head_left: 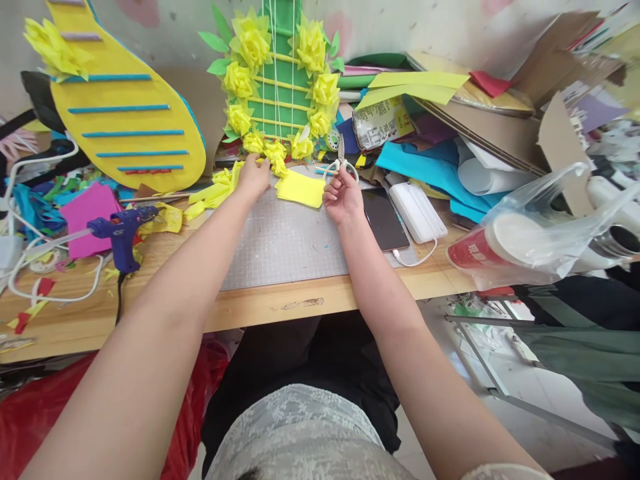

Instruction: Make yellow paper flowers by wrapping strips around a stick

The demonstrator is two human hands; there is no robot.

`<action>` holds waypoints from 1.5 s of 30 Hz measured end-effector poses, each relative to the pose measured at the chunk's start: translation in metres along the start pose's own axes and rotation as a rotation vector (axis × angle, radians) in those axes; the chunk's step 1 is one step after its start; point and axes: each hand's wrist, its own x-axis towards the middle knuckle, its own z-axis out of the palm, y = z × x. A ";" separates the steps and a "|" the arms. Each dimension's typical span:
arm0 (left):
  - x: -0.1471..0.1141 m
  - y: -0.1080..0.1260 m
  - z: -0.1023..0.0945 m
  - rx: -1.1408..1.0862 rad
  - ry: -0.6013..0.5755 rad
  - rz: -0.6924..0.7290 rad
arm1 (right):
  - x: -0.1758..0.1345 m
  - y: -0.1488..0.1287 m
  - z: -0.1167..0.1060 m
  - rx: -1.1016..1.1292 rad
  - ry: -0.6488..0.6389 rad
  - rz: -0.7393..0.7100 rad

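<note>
Right hand (341,198) grips scissors (341,159), blades pointing away; yellow sheet (300,189) lies flat just left of scissors, between hands; left hand (253,177) closed on yellow flower (276,158) beyond the sheet

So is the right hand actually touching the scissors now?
Touching. The head view shows the right hand with its fingers at the white handle loops of the scissors, no gap between them; blades point away, toward the green craft piece.
</note>
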 end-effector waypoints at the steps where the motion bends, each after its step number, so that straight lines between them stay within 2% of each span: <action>1: 0.000 0.000 -0.002 0.006 -0.007 0.002 | 0.001 0.000 -0.001 -0.016 -0.016 -0.009; 4: -0.007 0.003 -0.007 0.011 -0.048 0.037 | 0.001 0.000 -0.001 -0.059 -0.042 -0.027; 9: -0.029 0.003 -0.025 -0.009 -0.026 0.173 | -0.008 0.006 0.009 -0.154 0.013 0.084; 14: -0.055 -0.016 -0.050 -0.050 0.031 0.285 | -0.022 0.023 0.022 -0.545 -0.160 0.128; 18: -0.070 -0.028 -0.061 -0.015 0.065 0.316 | -0.023 0.039 0.023 -0.882 -0.233 -0.080; 21: -0.071 -0.031 -0.062 0.024 0.029 0.327 | -0.023 0.045 0.019 -1.092 -0.283 -0.291; 24: -0.067 -0.031 -0.064 0.198 -0.001 0.392 | -0.023 0.043 0.016 -1.246 -0.301 -0.390; 27: -0.067 -0.029 -0.067 0.530 -0.112 0.552 | -0.021 0.036 0.014 -1.299 -0.278 -0.457; 29: -0.069 -0.026 -0.068 0.742 -0.268 0.655 | -0.020 0.031 0.011 -1.281 -0.208 -0.494; 32: -0.072 -0.022 -0.068 0.939 -0.451 0.710 | -0.017 0.023 0.005 -1.273 -0.068 -0.501; 35: -0.074 -0.019 -0.069 1.043 -0.533 0.730 | -0.013 0.018 -0.004 -1.298 0.018 -0.538; 38: -0.076 -0.016 -0.072 1.084 -0.628 0.744 | -0.008 0.019 -0.012 -1.350 -0.033 -0.552; 42: -0.078 -0.012 -0.077 1.114 -0.718 0.749 | -0.003 0.022 -0.017 -1.417 -0.098 -0.496; 45: -0.077 -0.012 -0.080 1.144 -0.699 0.729 | -0.002 0.024 -0.016 -1.393 -0.099 -0.465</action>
